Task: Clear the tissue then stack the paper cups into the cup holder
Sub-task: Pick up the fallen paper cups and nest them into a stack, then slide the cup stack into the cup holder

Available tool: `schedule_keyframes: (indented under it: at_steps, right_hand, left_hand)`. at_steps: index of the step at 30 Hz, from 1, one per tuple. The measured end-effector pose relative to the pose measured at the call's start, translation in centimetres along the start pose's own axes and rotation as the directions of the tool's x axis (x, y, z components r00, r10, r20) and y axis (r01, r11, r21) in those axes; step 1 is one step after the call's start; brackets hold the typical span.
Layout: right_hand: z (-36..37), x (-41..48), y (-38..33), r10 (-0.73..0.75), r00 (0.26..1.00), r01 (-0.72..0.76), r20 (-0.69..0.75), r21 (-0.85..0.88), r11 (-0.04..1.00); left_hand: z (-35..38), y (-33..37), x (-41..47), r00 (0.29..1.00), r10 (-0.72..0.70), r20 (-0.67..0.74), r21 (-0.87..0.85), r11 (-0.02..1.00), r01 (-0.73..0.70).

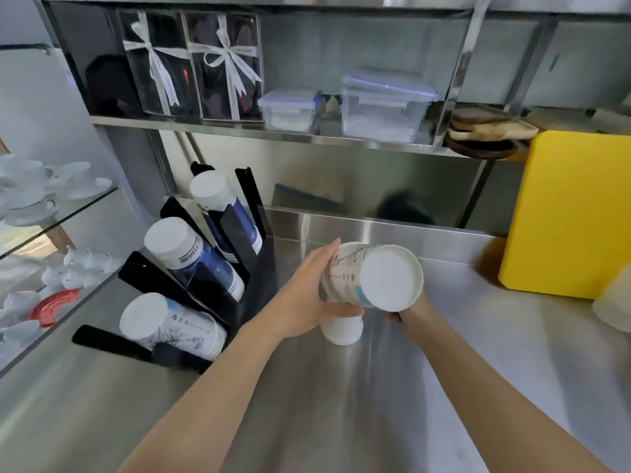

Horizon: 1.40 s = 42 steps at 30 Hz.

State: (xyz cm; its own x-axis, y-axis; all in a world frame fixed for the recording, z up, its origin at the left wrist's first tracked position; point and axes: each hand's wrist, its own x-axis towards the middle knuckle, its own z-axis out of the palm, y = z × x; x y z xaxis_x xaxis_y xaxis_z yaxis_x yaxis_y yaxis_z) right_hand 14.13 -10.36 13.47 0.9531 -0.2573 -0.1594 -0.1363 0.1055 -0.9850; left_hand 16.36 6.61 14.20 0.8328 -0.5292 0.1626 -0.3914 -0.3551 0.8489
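A printed white paper cup (pixel 372 276) is held tilted above the steel counter (pixel 341 387), its flat bottom facing me. My left hand (pixel 307 295) grips its side. My right hand (pixel 415 310) is mostly hidden behind and under the cup and seems to hold it too. Below the hands a second white paper cup (pixel 342 331) stands upside down on the counter. The black cup holder (pixel 246 288) stands at the left with three slanted slots, each holding a stack of cups (pixel 191 257). No tissue is visible.
A yellow cutting board (pixel 566 213) leans at the right, with a pale container (pixel 614 302) at the right edge. The shelf above carries plastic boxes (pixel 386 107), ribboned clear boxes (pixel 191 63) and wooden plates (pixel 485 131). A glass shelf with white crockery (pixel 34 192) is at far left.
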Motion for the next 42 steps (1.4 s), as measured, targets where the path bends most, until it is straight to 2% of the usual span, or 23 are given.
schedule_keyframes:
  at_steps: [4, 9, 12, 15, 17, 19, 23, 28, 31, 37, 42]
  right_hand:
    - [-0.7, 3.3, 0.5, -0.016, 1.0, 0.013, -0.015, -0.157, 0.988]
    - [-1.2, 6.7, 3.8, 0.091, 0.996, -0.086, 0.002, -0.302, 0.949]
    - [-1.4, 7.7, 8.0, 0.195, 0.981, -0.191, -0.027, -0.366, 0.911]
    - [-1.3, 7.8, 12.1, 0.347, 0.936, -0.331, -0.054, -0.471, 0.818]
    - [-1.4, 7.8, 12.8, 0.475, 0.878, -0.448, -0.062, -0.458, 0.768]
    - [-1.2, 7.6, 12.4, 0.503, 0.863, -0.471, -0.053, -0.444, 0.762]
    - [-0.5, 7.4, 13.4, 0.391, 0.911, -0.41, -0.132, -0.385, 0.827]
    - [0.6, 6.9, 16.0, 0.432, 0.896, -0.441, -0.101, -0.097, 0.892]
    - [1.2, 6.9, 16.4, 0.406, 0.909, -0.411, -0.094, -0.037, 0.911]
    - [4.9, 2.3, 5.2, 0.179, 0.984, -0.179, -0.005, -0.064, 0.982]
    - [8.0, -1.2, -1.2, -0.032, 0.999, 0.034, 0.033, -0.053, 0.998]
  left_hand:
    - [1.0, -1.0, 2.9, 0.995, -0.097, -0.022, -0.054, 0.994, 0.095]
    - [2.4, -3.5, 4.3, 0.988, -0.148, 0.048, -0.194, 0.969, 0.154]
    - [4.2, -7.1, 3.5, 0.958, -0.261, 0.121, -0.181, 0.943, 0.28]
    - [5.8, -10.2, 2.5, 0.906, -0.366, 0.212, -0.142, 0.906, 0.399]
    - [6.5, -11.5, 2.3, 0.889, -0.404, 0.215, -0.144, 0.888, 0.438]
    - [6.8, -12.1, 2.2, 0.884, -0.424, 0.198, -0.174, 0.872, 0.458]
    - [7.5, -12.1, 1.5, 0.886, -0.439, 0.148, -0.244, 0.852, 0.463]
    - [7.7, -10.4, 0.0, 0.915, -0.389, 0.113, -0.349, 0.846, 0.403]
    - [6.7, -8.9, -0.9, 0.936, -0.347, 0.06, -0.378, 0.86, 0.343]
    - [2.3, -4.3, -2.4, 0.959, -0.26, -0.115, -0.405, 0.893, 0.194]
    - [-2.2, 0.8, -4.9, 0.944, -0.109, -0.313, -0.271, 0.962, 0.021]
